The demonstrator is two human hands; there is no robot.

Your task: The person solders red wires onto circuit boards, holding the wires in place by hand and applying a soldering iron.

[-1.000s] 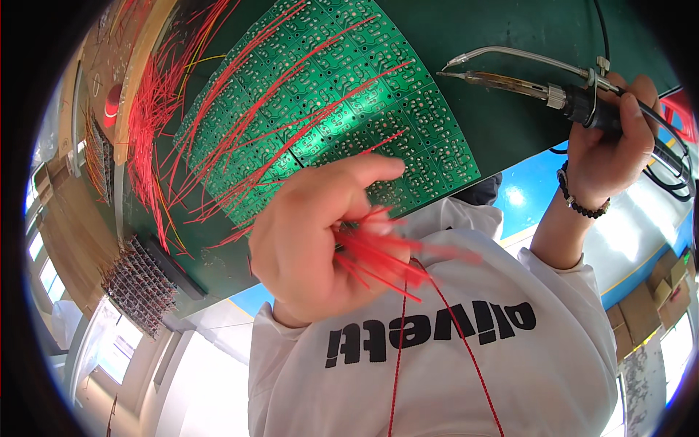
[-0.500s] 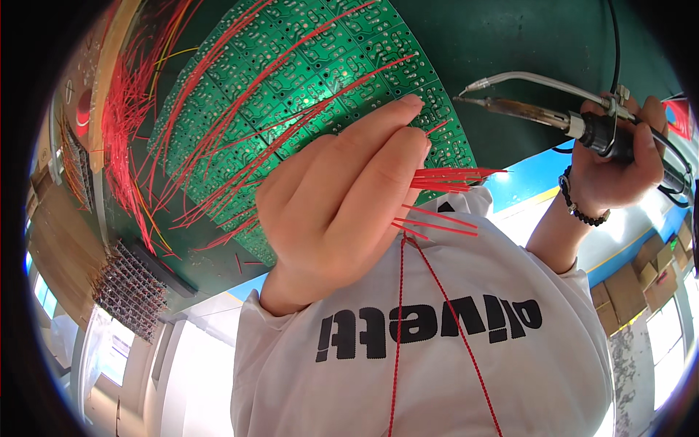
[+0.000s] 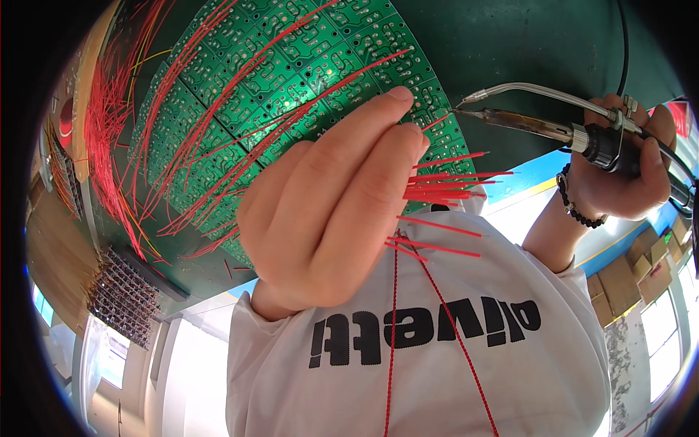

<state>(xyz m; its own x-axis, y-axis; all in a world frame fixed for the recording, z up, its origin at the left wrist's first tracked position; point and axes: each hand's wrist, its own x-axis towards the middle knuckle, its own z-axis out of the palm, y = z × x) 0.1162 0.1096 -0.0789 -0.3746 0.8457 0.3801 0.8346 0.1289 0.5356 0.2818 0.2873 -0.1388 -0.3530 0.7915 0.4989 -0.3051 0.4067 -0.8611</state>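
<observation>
My left hand [image 3: 328, 211] fills the middle of the view, shut on a bundle of short red wires [image 3: 444, 191] that fan out to the right. Its fingertips pinch one red wire end [image 3: 437, 121] against the lower right part of a green circuit board panel [image 3: 291, 65]. My right hand [image 3: 626, 182], at the right, grips a soldering iron [image 3: 524, 125] with a metal feed tube above it. The iron's tip sits right by the pinched wire end at the board. Many long red wires [image 3: 182, 146] lie soldered across the panel.
The panel rests on a dark green surface [image 3: 510, 44]. A dark rack of small parts [image 3: 127, 298] is at the lower left and cardboard boxes [image 3: 626, 284] at the right. Two red cords [image 3: 393, 328] run over a white shirt. Black beads [image 3: 571, 200] circle my right wrist.
My left hand has lifted the wire bundle up to the board's edge, its fingers stretching out. The soldering iron has come in so that its tip meets the fingertips.
</observation>
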